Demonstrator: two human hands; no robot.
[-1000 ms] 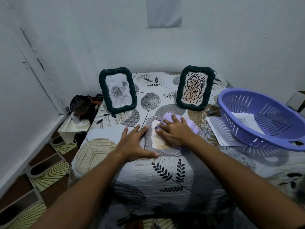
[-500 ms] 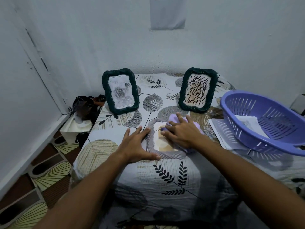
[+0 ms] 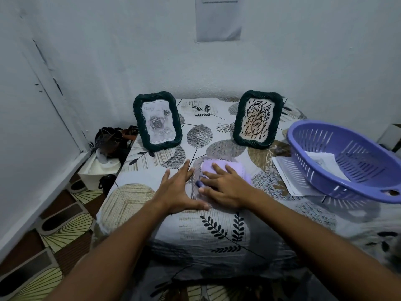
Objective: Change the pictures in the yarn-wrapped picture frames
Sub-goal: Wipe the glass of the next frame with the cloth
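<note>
Lilac cloth [image 3: 230, 168] mid-table, right hand [image 3: 225, 187] pressing it, fingers straight. Left hand [image 3: 180, 192] flat, released, on leaf-print tablecloth [image 3: 217, 233]. Two yarn-wrapped frames [image 3: 157, 121] [image 3: 257, 119] upright near far edge.

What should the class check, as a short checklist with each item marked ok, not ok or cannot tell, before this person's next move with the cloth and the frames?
1. Both yarn-wrapped frames upright at the back: the rose frame and the scribble frame stand propped. Ok.
2. Right hand flat on the lilac cloth, which covers whatever lies beneath. Ok.
3. Left hand open on the tablecloth beside the cloth, bracing. Ok.
4. Glass or picture under the cloth clean: hidden. Cannot tell.
5. Replacement pictures at hand: papers lie in the purple basket and under it; what they show is unclear. Cannot tell.
</note>
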